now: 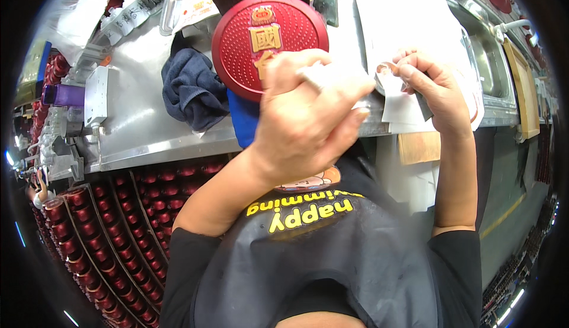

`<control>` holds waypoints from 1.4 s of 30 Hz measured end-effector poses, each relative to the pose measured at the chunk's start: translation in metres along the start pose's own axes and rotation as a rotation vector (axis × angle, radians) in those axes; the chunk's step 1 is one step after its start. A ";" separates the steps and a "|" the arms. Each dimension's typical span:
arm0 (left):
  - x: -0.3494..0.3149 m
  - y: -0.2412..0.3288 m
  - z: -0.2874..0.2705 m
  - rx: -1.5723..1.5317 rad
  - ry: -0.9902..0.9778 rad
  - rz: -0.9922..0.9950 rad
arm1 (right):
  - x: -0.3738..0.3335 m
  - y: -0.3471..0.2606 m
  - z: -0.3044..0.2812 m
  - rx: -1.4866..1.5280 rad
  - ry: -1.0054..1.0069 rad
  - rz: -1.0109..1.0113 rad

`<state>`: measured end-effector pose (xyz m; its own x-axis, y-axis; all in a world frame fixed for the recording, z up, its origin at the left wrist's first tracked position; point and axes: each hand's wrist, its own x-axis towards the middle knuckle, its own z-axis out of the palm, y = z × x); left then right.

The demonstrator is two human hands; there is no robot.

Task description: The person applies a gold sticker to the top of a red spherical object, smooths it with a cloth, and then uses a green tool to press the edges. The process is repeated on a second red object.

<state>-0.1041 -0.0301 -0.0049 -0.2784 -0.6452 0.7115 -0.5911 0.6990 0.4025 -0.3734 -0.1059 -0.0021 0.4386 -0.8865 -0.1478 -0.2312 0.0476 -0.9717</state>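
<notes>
- The left hand (308, 114) is raised close to the camera, fingers curled in and pinching a small pale strip or sticker edge near the fingertips; what exactly it grips is blurred, so I can only say the fingers are closed narrow on something thin.
- The right hand (430, 88) holds a white backing sheet (400, 108) between thumb and fingers, closed tight on its upper edge, just beside the left fingertips.
- The round red lid (267, 40) with a gold emblem lies on the steel bench (136, 126), partly hidden behind the left hand, well within reach.
- To peel well, I judge it best to keep the sheet taut with the right hand and pull the thin piece low and slow, so it does not curl or tear.
- Holding the piece by its very edge should keep the sticky face clean.
- A dark blue cloth (192, 88) lies just left of the lid; rows of red caps (101, 227) fill trays below the bench.
- A steel sink (489, 61) sits at the right.
</notes>
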 end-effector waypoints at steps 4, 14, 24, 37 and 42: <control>0.025 0.012 0.024 -0.003 -0.048 -0.137 | -0.005 -0.027 0.007 0.379 -0.009 -0.061; 0.054 0.002 0.023 -0.453 0.045 -0.369 | -0.020 -0.073 0.020 0.082 0.012 -0.420; 0.057 -0.009 -0.044 -1.191 -0.471 -0.779 | 0.005 -0.078 0.030 -0.550 0.157 -0.643; 0.041 -0.007 -0.063 -1.070 -0.429 -0.822 | 0.034 -0.069 0.045 -0.257 -0.225 -0.586; 0.035 0.001 -0.054 -0.697 -0.203 -0.506 | 0.028 -0.081 0.052 -0.302 -0.214 -0.580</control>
<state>-0.0740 -0.0355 0.0517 -0.2764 -0.9241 0.2638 -0.1026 0.3014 0.9480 -0.2971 -0.1105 0.0625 0.7191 -0.6180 0.3178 -0.1257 -0.5655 -0.8151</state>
